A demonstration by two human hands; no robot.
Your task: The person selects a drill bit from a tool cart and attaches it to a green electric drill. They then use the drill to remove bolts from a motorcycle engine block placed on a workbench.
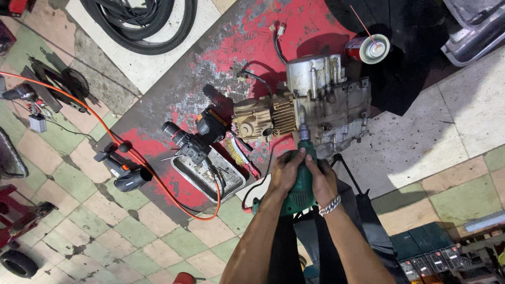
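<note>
A grimy motorcycle engine (321,102) lies on a worn red metal sheet (221,68) on the floor. Both my hands grip a green power drill (301,192) whose tip points into the engine's side at about the casing's lower middle. My left hand (286,171) wraps the drill body from the left. My right hand (322,181), with a silver bracelet at the wrist, holds it from the right. The finned cylinder (263,118) sticks out to the engine's left.
A metal tray (231,181) of small tools sits left of my hands, with a black power tool (192,139) on it. An orange hose (158,173) crosses the tiled floor. A spray can (368,48) stands beyond the engine, tyres (142,23) at the top, a socket set (431,260) lower right.
</note>
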